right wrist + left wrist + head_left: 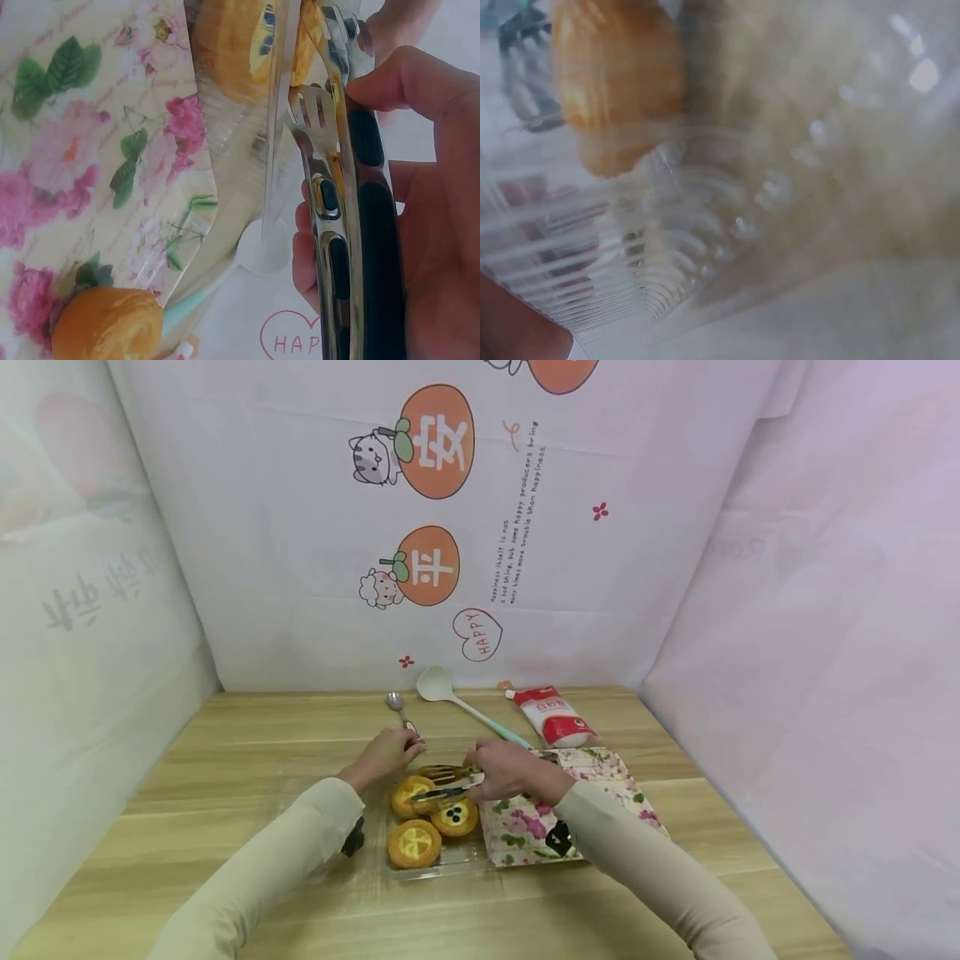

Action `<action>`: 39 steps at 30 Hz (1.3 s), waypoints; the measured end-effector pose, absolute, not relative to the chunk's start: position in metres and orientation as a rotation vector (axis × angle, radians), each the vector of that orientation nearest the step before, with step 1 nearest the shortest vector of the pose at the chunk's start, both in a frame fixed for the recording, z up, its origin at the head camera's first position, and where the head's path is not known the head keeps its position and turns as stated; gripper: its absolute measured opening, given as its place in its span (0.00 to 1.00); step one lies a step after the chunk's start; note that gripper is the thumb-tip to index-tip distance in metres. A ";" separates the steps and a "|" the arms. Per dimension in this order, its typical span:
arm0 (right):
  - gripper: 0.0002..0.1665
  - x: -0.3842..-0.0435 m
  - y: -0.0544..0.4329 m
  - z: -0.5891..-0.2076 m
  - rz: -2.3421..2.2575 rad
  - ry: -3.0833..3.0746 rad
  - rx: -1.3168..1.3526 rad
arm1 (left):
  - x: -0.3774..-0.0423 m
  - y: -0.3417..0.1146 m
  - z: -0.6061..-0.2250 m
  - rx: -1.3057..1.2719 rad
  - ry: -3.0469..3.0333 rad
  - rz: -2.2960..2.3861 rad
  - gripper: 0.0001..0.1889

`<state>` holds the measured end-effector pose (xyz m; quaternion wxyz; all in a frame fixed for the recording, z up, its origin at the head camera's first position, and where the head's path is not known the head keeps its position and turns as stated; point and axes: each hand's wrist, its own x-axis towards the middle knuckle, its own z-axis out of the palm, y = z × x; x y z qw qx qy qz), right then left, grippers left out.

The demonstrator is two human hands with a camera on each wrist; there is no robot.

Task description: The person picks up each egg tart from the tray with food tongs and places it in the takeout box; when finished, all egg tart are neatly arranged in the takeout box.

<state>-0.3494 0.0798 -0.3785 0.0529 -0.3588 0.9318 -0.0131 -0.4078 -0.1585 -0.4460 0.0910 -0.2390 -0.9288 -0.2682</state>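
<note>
My left hand (386, 756) grips the far edge of a clear plastic box (442, 870). Inside the box are a plain tart (415, 843), a tart with dark berries (455, 817) and another tart (411, 795). My right hand (506, 768) holds metal tongs (360, 195) with dark grips and a slotted, fork-like end. The tong ends reach over the far tarts; whether they touch one I cannot tell. In the blurred left wrist view, ribbed plastic stands before an orange-brown tart (619, 75). In the right wrist view, another tart (109, 326) sits on a floral tray (75, 217).
The floral tray lies right of the box, under my right forearm. Behind are a small spoon (395, 700), a white ladle (435, 685) with a green handle, and a red and white pouch (553, 717). Printed cloth walls surround the wooden table (247, 735).
</note>
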 end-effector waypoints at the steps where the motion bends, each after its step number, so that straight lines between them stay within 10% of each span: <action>1: 0.27 -0.349 0.080 -0.379 -0.044 2.827 -1.093 | -0.408 -0.158 -0.446 -0.711 -2.763 -0.798 0.07; 17: 0.29 -0.342 0.098 -0.370 -0.176 2.823 -0.975 | -0.409 -0.153 -0.447 -0.750 -2.744 -0.791 0.07; 39: 0.31 -0.319 0.278 -0.380 -0.154 3.102 -0.588 | -0.405 -0.158 -0.447 -0.699 -2.763 -0.794 0.07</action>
